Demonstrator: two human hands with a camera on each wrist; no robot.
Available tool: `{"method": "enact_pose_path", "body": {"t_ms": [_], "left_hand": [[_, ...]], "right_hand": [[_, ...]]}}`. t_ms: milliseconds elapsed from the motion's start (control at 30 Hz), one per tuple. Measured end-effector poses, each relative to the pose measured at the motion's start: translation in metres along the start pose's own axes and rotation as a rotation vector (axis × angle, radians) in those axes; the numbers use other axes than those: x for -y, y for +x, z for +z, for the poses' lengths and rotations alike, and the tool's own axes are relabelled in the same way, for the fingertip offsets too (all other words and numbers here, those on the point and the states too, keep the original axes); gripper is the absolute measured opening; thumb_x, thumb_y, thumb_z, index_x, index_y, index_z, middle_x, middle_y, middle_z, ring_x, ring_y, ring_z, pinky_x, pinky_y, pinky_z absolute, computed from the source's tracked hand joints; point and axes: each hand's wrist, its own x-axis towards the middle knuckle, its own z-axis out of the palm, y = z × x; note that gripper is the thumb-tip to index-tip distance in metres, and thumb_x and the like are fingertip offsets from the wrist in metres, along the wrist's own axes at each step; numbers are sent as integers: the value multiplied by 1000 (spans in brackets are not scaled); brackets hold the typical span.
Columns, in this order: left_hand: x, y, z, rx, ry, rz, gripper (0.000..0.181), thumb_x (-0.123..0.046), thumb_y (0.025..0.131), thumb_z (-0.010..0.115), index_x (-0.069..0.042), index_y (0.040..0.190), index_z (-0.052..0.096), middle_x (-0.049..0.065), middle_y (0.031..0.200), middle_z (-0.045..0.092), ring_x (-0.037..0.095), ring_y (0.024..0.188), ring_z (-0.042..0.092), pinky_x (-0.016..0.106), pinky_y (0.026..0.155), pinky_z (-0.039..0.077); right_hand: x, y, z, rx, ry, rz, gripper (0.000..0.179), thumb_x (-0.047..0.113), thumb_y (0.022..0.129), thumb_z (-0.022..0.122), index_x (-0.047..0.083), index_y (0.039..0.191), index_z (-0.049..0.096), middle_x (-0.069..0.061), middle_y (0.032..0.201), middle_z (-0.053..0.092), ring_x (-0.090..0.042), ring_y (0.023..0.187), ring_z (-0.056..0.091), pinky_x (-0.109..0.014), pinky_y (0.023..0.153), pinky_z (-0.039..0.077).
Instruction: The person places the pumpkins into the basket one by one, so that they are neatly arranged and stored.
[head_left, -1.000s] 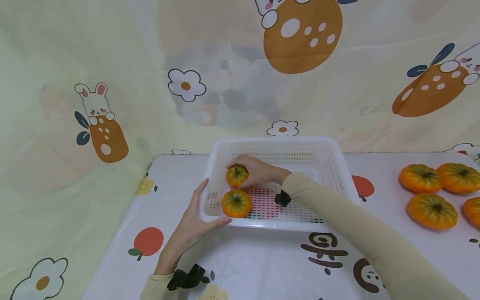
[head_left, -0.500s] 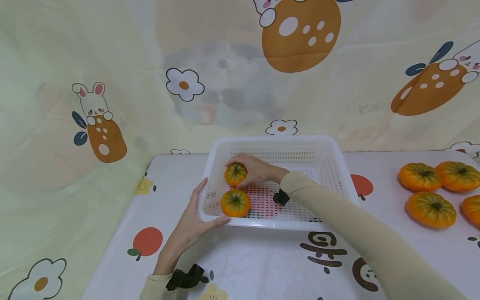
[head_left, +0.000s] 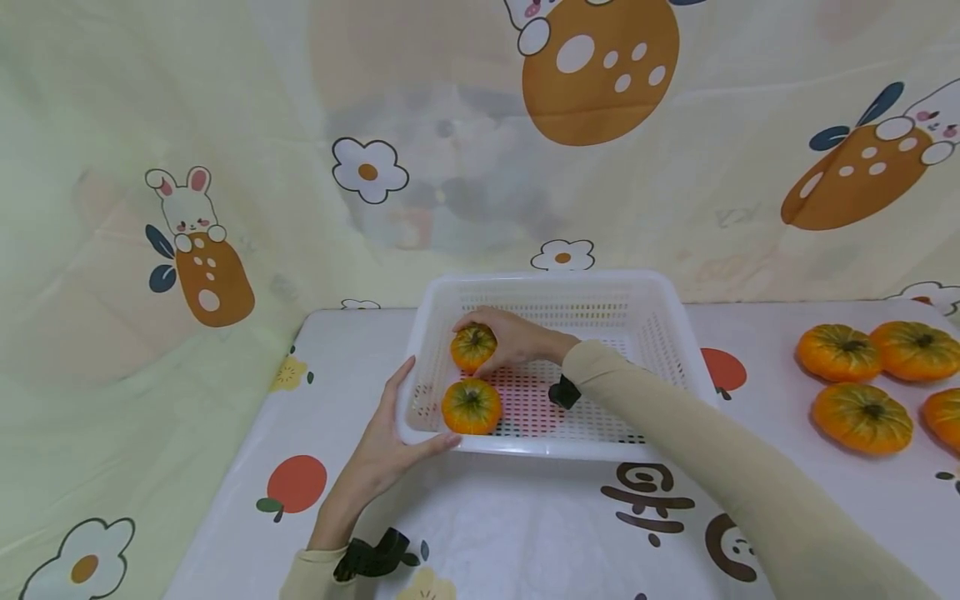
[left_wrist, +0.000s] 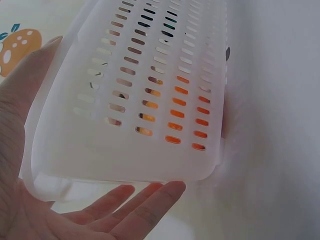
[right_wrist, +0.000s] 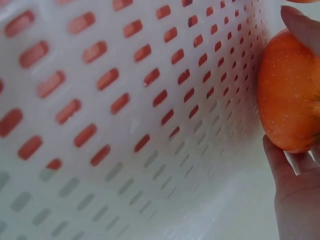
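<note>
A white perforated plastic basket [head_left: 551,450] stands on the table. My left hand [head_left: 378,457] holds its near left corner, with the thumb along the front rim and the fingers against the left side. In the left wrist view, the fingers [left_wrist: 145,212] lie along the basket's end wall. My right hand [head_left: 513,340] reaches inside and grips a small orange pumpkin [head_left: 472,350] at the far left. Fingers and thumb sit on opposite sides of that pumpkin in the right wrist view. A second pumpkin [head_left: 472,407] lies just in front, in the near left corner.
Several more orange pumpkins [head_left: 862,419] lie on the table to the right of the basket. A patterned cloth [head_left: 450,208] hangs behind the table and along its left side. The right forearm [head_left: 697,433] crosses over the basket's front right rim.
</note>
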Motion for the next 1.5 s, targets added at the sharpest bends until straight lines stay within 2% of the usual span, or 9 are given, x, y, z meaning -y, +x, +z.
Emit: {"method": "enact_pose_path", "body": {"t_ms": [267, 567, 733, 900, 1167, 1333, 1500], "left_hand": [[-1, 4, 3, 3, -5, 10, 116, -33, 81, 92, -20, 167, 16, 13, 163, 39, 37, 139, 46, 68, 115, 36], [-2, -1, 3, -7, 17, -4, 114, -36, 82, 90, -21, 167, 16, 14, 163, 39, 37, 138, 47, 68, 113, 37], [-2, 0, 7, -10, 26, 0, 113, -35, 82, 90, -22, 167, 16, 13, 163, 40, 37, 137, 48, 67, 112, 40], [-4, -1, 7, -20, 45, -8, 112, -33, 83, 89, -22, 167, 16, 13, 163, 39, 37, 137, 48, 67, 113, 39], [-5, -2, 8, -22, 27, -9, 112, -30, 83, 89, -20, 167, 16, 15, 162, 40, 38, 136, 50, 66, 112, 41], [-4, -1, 9, -32, 31, -10, 112, -31, 83, 89, -20, 167, 16, 16, 162, 40, 38, 134, 51, 66, 110, 43], [-5, -1, 7, -22, 25, -1, 115, -33, 81, 90, -19, 167, 16, 16, 163, 39, 38, 136, 49, 67, 113, 38]], "right_hand": [[3, -4, -4, 2, -17, -1, 69, 14, 85, 88, 7, 145, 55, -16, 151, 50, -36, 138, 47, -51, 120, 37], [4, -8, -2, 18, 0, -6, 68, 11, 85, 88, 9, 145, 56, -15, 151, 50, -35, 139, 47, -51, 120, 38], [7, -18, -16, -4, 22, -24, 75, 15, 82, 91, 7, 147, 54, -14, 151, 50, -38, 141, 46, -52, 120, 37], [21, -32, -36, -9, 43, -59, 75, 11, 83, 90, 4, 148, 53, -15, 153, 50, -40, 143, 44, -54, 121, 36], [50, -73, -57, -59, 56, -127, 76, 15, 81, 92, 7, 147, 54, -12, 151, 52, -36, 144, 46, -57, 120, 36], [68, -111, -65, -91, 63, -167, 74, 15, 82, 91, 8, 146, 55, -10, 152, 53, -32, 142, 47, -60, 118, 37], [84, -154, -74, -166, 62, -190, 76, 18, 81, 92, 9, 147, 55, -9, 151, 53, -32, 142, 47, -61, 116, 39]]}}
